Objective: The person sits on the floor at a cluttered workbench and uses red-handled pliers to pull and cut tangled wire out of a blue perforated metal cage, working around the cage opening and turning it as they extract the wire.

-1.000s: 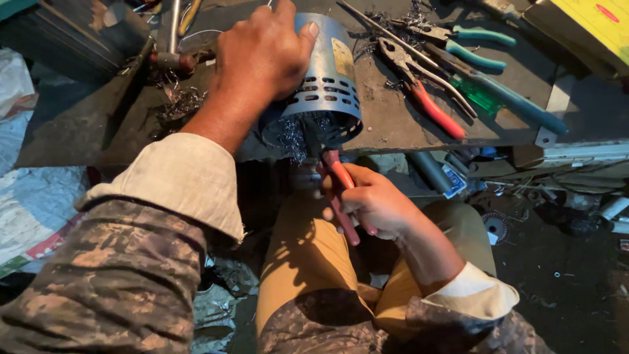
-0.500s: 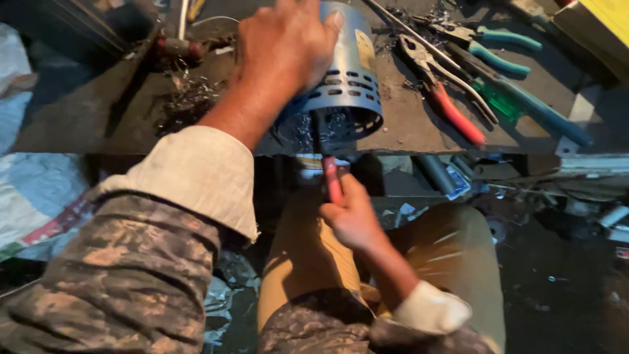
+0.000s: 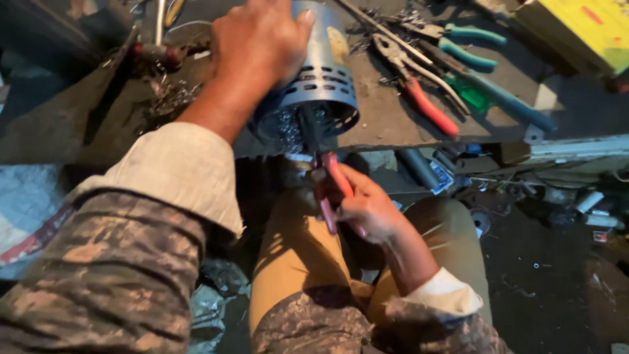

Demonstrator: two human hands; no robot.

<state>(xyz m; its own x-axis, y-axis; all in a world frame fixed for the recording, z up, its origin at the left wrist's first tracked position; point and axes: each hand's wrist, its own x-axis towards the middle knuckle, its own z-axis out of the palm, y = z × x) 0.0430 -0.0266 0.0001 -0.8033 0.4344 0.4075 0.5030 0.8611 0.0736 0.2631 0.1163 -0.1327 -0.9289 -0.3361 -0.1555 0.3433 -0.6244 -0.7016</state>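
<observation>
Blue-grey perforated metal motor housing [image 3: 324, 72] lies on the desk [image 3: 393, 121] edge, the left hand [image 3: 259, 42] clamped over its top. Below its open end, the right hand [image 3: 370, 210] grips red-handled pliers [image 3: 331, 187], fingers closed around the handles. Spare pliers [image 3: 419, 78] lie to the right.

perforated metal housing [image 3: 324, 78], red plastic-handled pliers [image 3: 334, 187]

Yellow box [image 3: 583, 29] top-rt; motor label [image 3: 337, 44]
</observation>
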